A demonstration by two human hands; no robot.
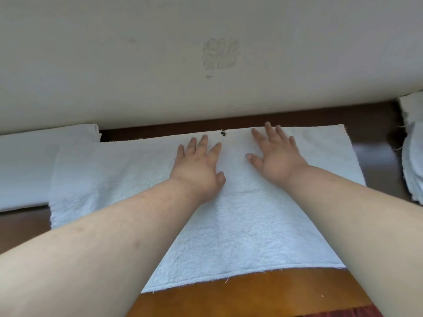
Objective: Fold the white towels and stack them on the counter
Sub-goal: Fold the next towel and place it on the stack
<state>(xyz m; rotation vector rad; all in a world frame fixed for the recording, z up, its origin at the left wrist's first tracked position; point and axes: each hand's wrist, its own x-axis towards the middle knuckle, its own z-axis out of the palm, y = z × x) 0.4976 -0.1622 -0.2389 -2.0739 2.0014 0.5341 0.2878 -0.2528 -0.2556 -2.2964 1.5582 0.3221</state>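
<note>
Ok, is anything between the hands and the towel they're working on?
No. The left hand and right hand both lie flat, fingers spread, directly on the spread white towel. Nothing sits on it except a small dark speck at its far edge, between the fingertips.

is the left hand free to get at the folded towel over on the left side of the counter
Probably yes. The left hand lies flat and open on the spread towel, holding nothing, and the folded towel lies just beyond that towel's left edge with nothing on it or between them.
</note>
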